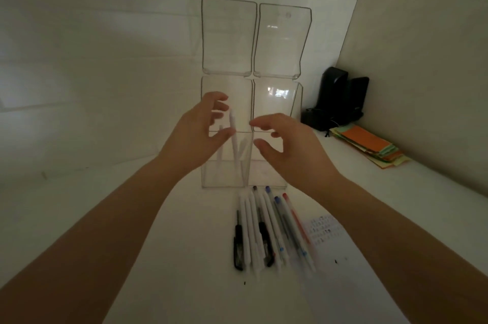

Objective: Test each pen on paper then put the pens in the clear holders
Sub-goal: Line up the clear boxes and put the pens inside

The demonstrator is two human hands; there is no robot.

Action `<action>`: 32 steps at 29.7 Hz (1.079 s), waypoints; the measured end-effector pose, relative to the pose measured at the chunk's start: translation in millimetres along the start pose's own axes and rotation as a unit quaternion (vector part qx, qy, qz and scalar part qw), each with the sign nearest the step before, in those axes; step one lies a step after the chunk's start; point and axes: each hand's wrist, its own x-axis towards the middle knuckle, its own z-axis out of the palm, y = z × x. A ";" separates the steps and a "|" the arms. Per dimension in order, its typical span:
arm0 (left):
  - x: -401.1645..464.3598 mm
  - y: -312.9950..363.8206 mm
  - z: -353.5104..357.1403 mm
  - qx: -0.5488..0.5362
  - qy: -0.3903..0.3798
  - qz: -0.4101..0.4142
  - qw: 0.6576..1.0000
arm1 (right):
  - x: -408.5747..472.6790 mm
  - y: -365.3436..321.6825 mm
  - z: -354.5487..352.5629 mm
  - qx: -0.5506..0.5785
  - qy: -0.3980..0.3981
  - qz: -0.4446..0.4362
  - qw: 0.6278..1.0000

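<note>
Two clear holders stand side by side against the wall: the left holder (224,181) and the right holder (274,102). Several white pens (237,154) stand in the left one. My left hand (200,133) hovers at its opening with spread, relaxed fingers, the thumb tip just beside the tallest white pen, which it does not grip. My right hand (285,146) hangs in front of the right holder, fingers loosely curved and holding nothing. Several more pens (264,228) lie in a row on the table in front of the holders: white, black, blue-capped and red. White test paper (324,231) with small scribbles lies to their right.
A black device (340,96) stands in the back right corner. A stack of orange, green and yellow paper slips (369,146) lies in front of it by the right wall. The white table surface (132,218) stretches to the left.
</note>
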 end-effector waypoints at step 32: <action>-130.6 -1.8 25.4 0.210 -0.295 0.362 0.859 | -103.4 12.0 2.4 0.101 -0.069 -0.148 0.981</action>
